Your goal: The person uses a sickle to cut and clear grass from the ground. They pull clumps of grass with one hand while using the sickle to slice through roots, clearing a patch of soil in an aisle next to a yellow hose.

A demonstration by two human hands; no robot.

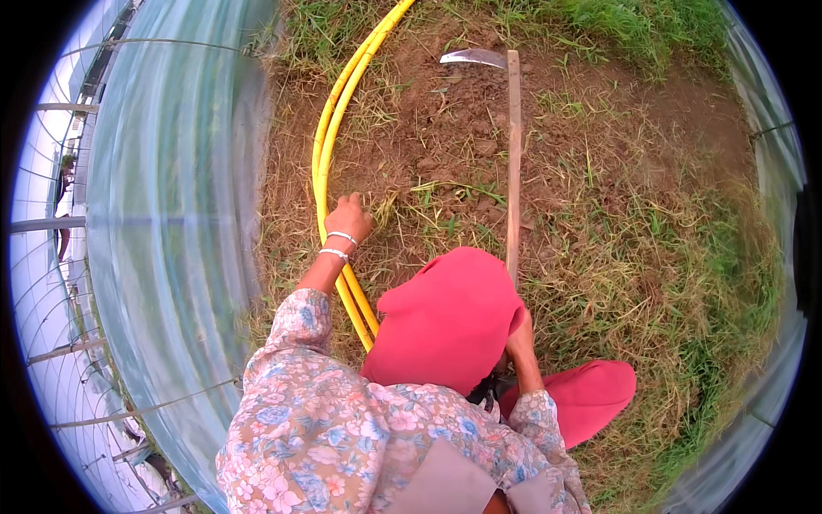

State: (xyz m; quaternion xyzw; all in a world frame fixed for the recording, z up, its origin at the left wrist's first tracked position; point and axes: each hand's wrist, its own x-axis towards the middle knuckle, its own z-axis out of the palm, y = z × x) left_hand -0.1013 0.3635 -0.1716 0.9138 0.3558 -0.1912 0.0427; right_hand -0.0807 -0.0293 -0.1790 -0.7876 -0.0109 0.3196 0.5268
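I am crouching low on the ground. My left hand [349, 219] reaches out to the grass by the yellow hoses [324, 146]. My fingers are curled into a clump of dry grass [383, 208], right next to the hoses. I think I am gripping the grass, but my fingers are partly hidden, so I cannot be fully sure. I have two white bangles [339, 243] on that wrist.

My right hand [519, 336] is down by my knee. It is closed around the bottom end of a long wooden stick [514, 163]. The stick points away from me, across the ground. At its far end there is a curved metal blade [473, 56]. The blade rests on the bare brown dirt [445, 111], well away from my hands.

The two yellow hoses lie side by side. They bend in a long curve from the top of the picture down past my left hand to my knee.

My knees are covered in pink cloth [449, 317]. My sleeves [300, 403] have lots of small flowers on them.

On my left there is a wall of see-through plastic sheet [171, 214]. Green grass [634, 26] grows far off, past the dirt. Dry yellow grass is on my right.
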